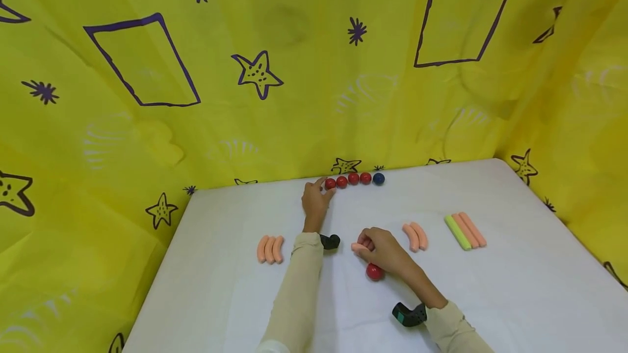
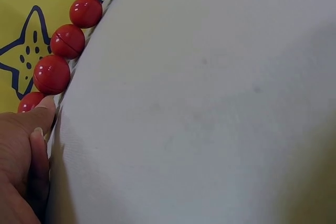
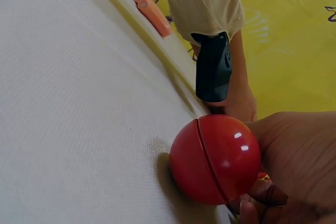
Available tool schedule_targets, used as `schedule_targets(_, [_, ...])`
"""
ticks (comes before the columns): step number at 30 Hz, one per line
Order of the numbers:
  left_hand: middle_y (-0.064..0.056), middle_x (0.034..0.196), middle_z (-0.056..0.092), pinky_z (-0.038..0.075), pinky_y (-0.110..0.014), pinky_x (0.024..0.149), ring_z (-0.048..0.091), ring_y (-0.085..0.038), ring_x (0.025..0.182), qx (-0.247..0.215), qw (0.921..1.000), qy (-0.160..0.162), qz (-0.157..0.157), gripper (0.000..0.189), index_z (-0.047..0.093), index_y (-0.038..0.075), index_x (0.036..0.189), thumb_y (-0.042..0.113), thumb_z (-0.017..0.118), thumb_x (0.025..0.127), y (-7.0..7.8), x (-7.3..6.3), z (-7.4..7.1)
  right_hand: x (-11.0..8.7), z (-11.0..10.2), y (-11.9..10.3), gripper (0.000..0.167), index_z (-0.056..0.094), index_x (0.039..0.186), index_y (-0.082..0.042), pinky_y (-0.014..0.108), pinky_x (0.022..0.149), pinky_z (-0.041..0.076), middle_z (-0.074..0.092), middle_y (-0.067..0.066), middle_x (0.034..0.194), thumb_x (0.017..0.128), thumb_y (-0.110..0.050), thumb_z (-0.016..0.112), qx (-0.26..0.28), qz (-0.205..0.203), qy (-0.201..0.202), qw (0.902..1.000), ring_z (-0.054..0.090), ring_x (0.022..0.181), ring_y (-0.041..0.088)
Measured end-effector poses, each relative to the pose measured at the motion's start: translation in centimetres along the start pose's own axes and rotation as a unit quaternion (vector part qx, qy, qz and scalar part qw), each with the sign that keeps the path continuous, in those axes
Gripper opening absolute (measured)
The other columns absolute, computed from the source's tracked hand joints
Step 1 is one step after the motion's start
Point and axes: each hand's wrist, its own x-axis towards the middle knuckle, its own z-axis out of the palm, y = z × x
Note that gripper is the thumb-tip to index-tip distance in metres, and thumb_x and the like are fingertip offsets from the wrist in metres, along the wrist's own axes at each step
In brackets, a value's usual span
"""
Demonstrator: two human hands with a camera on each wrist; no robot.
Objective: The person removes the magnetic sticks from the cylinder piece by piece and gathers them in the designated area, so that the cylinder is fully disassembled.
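My left hand [image 1: 316, 200] is at the left end of a row of shiny balls, pinching the leftmost red ball [image 1: 330, 183] between thumb and fingers. Several red balls [image 2: 51, 75] run along the back edge, ending in a dark blue ball [image 1: 379, 178]. Nearer the front, my right hand [image 1: 385, 250] pinches a short pink sausage-shaped piece [image 1: 359, 247] between thumb and curled fingers. Another red ball [image 1: 375, 272], with a seam around it, lies on the table beside the right hand's near edge. In the right wrist view, this seamed ball [image 3: 215, 159] partly covers the fingers.
Three curved pink sausage pieces [image 1: 270, 249] lie on the left of the white table [image 1: 216, 287]. Two more curved pieces [image 1: 415, 237] are right of my right hand. Further right lie a green stick [image 1: 458, 232] and two straight pink sticks [image 1: 473, 229]. A yellow patterned curtain [image 1: 314, 124] borders the table.
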Motion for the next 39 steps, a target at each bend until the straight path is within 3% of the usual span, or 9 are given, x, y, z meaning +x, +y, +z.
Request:
schedule_targets(7, [-0.011,0.099,0.060,0.046,-0.033,0.068,0.056,-0.022,0.082,-0.006,0.9998,-0.013,0.014,0.053,0.062,0.016,0.132,0.033,0.076,0.085,-0.2,0.2,-0.2,0.2,-0.1,-0.1,0.017,0.064,0.086,-0.009,0.020,0.063,0.046,0.058,-0.003,0.076,0.089,-0.024,0.073,0.000,0.009,0.007,0.9999,0.051,0.069,0.007])
schedule_targets(22, [-0.012,0.102,0.059,0.045,-0.032,0.070,0.054,-0.021,0.083,-0.035,0.9990,-0.029,0.001,0.052,0.060,0.013,0.133,0.027,0.076,0.085,-0.3,-0.2,-0.5,0.2,-0.1,-0.1,0.018,0.064,0.088,-0.009,0.020,0.064,0.046,0.058,-0.003,0.077,0.088,-0.024,0.073,-0.007,0.023,0.006,0.9997,0.052,0.072,0.009])
schedule_targets(31, [-0.013,0.099,0.059,0.047,-0.034,0.073,0.056,-0.024,0.084,-0.063,0.9978,-0.017,-0.012,0.056,0.057,0.005,0.130,0.028,0.077,0.083,-0.3,-0.6,-0.6,0.1,-0.1,-0.2,0.018,0.065,0.089,-0.008,0.020,0.064,0.045,0.059,-0.002,0.078,0.088,-0.023,0.074,-0.011,0.016,0.012,0.9997,0.051,0.072,0.009])
schedule_targets(39, [-0.010,0.086,0.059,0.045,-0.030,0.069,0.058,-0.021,0.076,-0.100,0.9943,0.000,-0.037,0.048,0.060,0.000,0.122,0.025,0.076,0.083,-0.8,-1.0,-0.8,0.1,-0.2,-0.3,0.018,0.065,0.091,-0.007,0.021,0.064,0.045,0.059,-0.001,0.079,0.087,-0.022,0.075,-0.018,0.016,0.013,0.9996,0.052,0.073,0.010])
